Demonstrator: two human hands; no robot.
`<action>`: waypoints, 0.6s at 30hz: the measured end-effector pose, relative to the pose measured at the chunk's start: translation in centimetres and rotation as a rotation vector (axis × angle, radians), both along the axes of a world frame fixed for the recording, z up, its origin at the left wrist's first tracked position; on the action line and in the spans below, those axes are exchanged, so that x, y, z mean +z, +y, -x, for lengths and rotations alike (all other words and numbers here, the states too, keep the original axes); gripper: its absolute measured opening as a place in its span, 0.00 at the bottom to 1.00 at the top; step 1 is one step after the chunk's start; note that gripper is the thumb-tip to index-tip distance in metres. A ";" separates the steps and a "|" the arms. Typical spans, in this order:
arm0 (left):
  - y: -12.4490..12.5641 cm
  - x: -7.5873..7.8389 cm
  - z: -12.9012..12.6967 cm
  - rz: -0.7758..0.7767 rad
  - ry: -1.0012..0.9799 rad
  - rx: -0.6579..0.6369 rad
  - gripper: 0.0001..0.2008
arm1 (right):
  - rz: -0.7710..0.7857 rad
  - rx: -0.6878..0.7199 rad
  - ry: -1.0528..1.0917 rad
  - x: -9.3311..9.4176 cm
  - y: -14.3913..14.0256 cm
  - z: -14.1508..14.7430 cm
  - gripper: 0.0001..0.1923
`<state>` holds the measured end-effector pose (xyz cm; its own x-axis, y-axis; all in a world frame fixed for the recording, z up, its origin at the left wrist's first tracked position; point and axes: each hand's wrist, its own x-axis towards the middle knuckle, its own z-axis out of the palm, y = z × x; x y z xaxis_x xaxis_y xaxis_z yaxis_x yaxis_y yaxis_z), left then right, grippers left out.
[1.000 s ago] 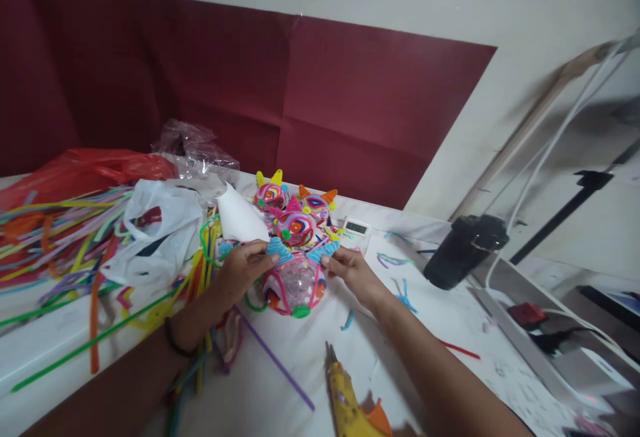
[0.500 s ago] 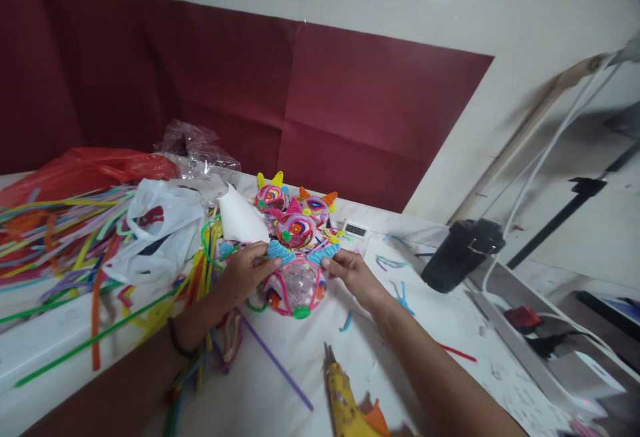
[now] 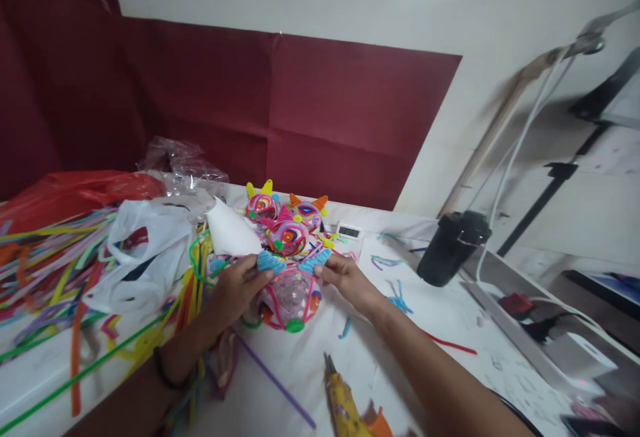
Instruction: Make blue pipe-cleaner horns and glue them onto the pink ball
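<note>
- My left hand [image 3: 234, 288] is closed in a pinch on the left blue ear [image 3: 271, 262] of the clear ball ornament [image 3: 291, 297], fingers curled and thumb on top.
- My right hand [image 3: 347, 279] pinches the right blue ear [image 3: 315, 260] with fingertips, the rest of the hand loosely curled.
- The ornament sits on the white table [image 3: 440, 330] between my two hands, wrapped in pink pipe cleaner, a green tip at its near side.
- Just beyond my hands, three finished ornaments [image 3: 285, 220] stand in a cluster, with a small digital timer [image 3: 349, 231] beside them.
- A white paper cone [image 3: 229, 230] lies just beyond my left hand.
- Left of my left hand lie a white plastic bag [image 3: 145, 243] and a spread of coloured pipe cleaners [image 3: 45, 257].
- Near my right forearm lies a yellow glue gun [image 3: 345, 410].
- Well to the right of my right hand stands a black cup [image 3: 450, 247].
</note>
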<state>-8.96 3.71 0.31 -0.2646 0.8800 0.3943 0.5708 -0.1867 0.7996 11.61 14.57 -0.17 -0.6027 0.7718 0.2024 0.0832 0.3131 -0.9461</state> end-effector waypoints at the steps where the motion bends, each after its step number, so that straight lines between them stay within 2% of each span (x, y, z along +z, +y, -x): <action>1: 0.1 -0.1 0.1 0.008 -0.011 -0.011 0.12 | 0.003 -0.003 0.004 0.0 0.0 0.0 0.21; 5: 0.5 -0.6 0.5 0.027 -0.028 -0.036 0.12 | 0.017 -0.011 0.031 -0.3 0.3 0.2 0.23; 12: 0.7 -0.6 0.6 0.013 0.047 0.040 0.13 | 0.024 -0.016 0.048 -0.7 0.6 0.2 0.22; 18: 0.6 -0.7 0.0 0.053 -0.054 -0.055 0.14 | 0.015 -0.015 0.052 -0.8 0.7 0.1 0.22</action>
